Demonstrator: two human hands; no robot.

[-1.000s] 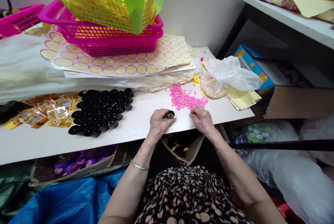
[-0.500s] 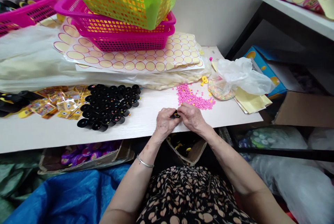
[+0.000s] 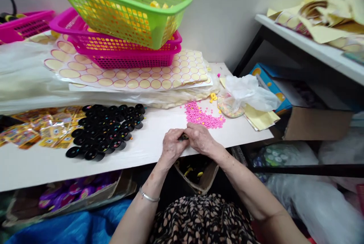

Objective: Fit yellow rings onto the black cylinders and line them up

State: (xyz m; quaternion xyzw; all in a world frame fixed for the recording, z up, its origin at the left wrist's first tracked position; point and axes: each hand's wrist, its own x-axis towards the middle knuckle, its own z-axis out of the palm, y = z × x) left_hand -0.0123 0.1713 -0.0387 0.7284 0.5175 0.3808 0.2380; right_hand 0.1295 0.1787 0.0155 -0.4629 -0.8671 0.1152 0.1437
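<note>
Sitting in left hand (image 3: 172, 145): cup (image 3: 183, 137)

A pale wall (image 3: 222, 16) backs the white table (image 3: 152, 130), a dark-framed shelf (image 3: 287, 32) rightward.

Premises appear to be a packing or assembly workshop. Evidence: black cups (image 3: 104, 126), grouped in bulk beside printed packets (image 3: 54, 130) toward the worktable's (image 3: 150, 137) left end; loose pink pieces (image 3: 203, 117) spread short of its right front corner; label sheets (image 3: 136, 84) and stacked baskets (image 3: 159, 27) of yellow parts (image 3: 155, 5) toward the back edge. Open cartons (image 3: 110, 195) sit below the front edge; a shelf (image 3: 307, 43) beyond the right edge carries crumpled paper (image 3: 324, 31).
</note>
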